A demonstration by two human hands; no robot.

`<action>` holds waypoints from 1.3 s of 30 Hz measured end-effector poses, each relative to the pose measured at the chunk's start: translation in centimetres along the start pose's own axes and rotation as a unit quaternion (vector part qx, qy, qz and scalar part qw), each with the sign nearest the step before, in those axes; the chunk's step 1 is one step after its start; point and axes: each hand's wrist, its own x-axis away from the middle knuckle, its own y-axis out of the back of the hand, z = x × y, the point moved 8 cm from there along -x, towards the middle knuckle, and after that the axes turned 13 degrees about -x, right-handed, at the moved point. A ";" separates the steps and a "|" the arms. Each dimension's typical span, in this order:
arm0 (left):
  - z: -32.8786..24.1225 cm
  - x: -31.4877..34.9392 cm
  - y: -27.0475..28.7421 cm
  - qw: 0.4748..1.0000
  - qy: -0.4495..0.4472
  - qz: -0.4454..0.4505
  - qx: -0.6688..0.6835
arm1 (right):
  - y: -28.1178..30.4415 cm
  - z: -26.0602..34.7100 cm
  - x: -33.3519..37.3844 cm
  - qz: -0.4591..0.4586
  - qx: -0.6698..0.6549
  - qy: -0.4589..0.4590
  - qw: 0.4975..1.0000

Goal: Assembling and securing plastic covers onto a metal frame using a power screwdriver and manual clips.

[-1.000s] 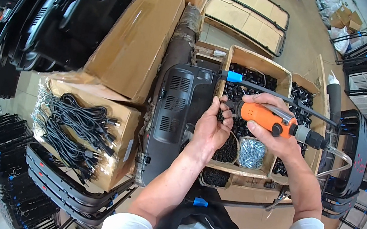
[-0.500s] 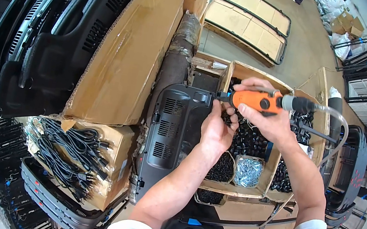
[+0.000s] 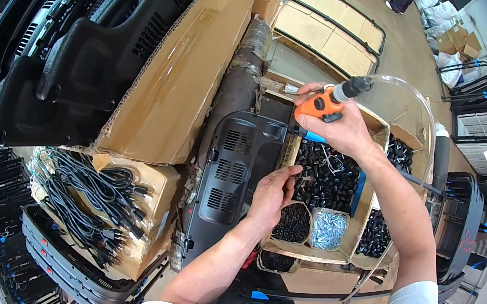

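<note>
My right hand (image 3: 344,127) grips an orange air screwdriver (image 3: 312,109); its clear hose (image 3: 422,101) arcs off to the right. The tool is tilted, its tip low near the upper right corner of a black vented plastic housing (image 3: 230,172); I cannot tell whether they touch. That housing lies on a worn, padded work surface. Beside its right edge is my left hand (image 3: 269,198), fingers curled and thumb pressed against them. Whatever the left fingers hold, if anything, is hidden. Just right of them is a wooden bin of black plastic parts (image 3: 325,182).
Small boxes of dark screws (image 3: 293,223) and silvery screws (image 3: 327,230) sit at the bin's near end. Left stand a tall carton (image 3: 182,77), large black panels (image 3: 94,62) and coiled black power cords (image 3: 95,191). Framed panels (image 3: 332,28) lie on the floor beyond.
My right hand has raised and tilted the screwdriver, its rear swinging up and left. My left hand has moved away from the tool tip, down toward me.
</note>
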 end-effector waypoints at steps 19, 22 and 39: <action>0.0 -1.6 1.2 0.993 -0.013 -0.038 0.107 | -0.9 0.3 -0.3 0.040 0.070 0.090 0.993; -0.5 -2.5 0.5 0.991 0.000 -0.047 0.128 | -1.0 0.1 -0.2 0.044 0.055 0.081 0.994; -5.8 -5.5 -0.9 0.931 -0.022 -0.034 0.362 | -1.2 3.9 2.4 -0.003 -0.112 0.048 0.993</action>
